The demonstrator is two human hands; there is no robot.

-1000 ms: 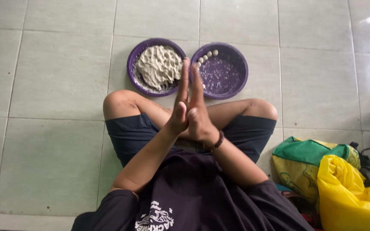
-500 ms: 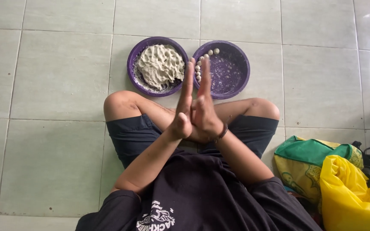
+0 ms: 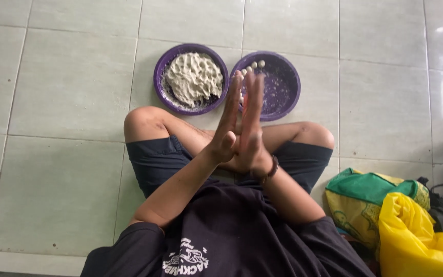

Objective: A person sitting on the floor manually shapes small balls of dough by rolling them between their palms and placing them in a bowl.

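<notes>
Though hands (image 3: 241, 131) together, contents (possibly) hidden.

Setting: a domestic interior, floor-level food work. Evidence: pale green glazed floor tiles (image 3: 62, 179) with grout lines; two purple bowls (image 3: 278, 84) set directly on the floor, one heaped with pale dough (image 3: 193, 77) (the other holds a few small balls); green and yellow bags (image 3: 385, 215) slumped nearby; a person seated cross-legged.

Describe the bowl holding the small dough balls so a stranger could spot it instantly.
On the tiled floor ahead of the seated person's crossed legs sit two round purple bowls side by side. The one meant is the right-hand bowl: nearly empty, with a few small pale balls at its far rim, while its neighbour is heaped with dough.
</notes>
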